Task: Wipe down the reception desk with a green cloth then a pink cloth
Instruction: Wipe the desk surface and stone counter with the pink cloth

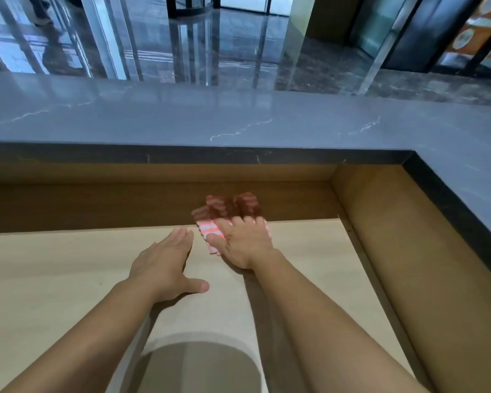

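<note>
A pink-and-white striped cloth (210,228) lies at the far edge of the light wooden lower desk surface (54,265). My right hand (244,245) presses flat on top of it, fingers spread, and the cloth's far part reaches into the shadow under the counter. My left hand (165,265) rests flat on the wood just to the left of the cloth, fingers together, thumb out, holding nothing. No green cloth is in view.
A grey marble counter top (238,120) runs across above the lower desk and turns down the right side. A brown wooden side wall (408,251) closes the desk on the right. Beyond the counter lies a glossy lobby floor with glass doors.
</note>
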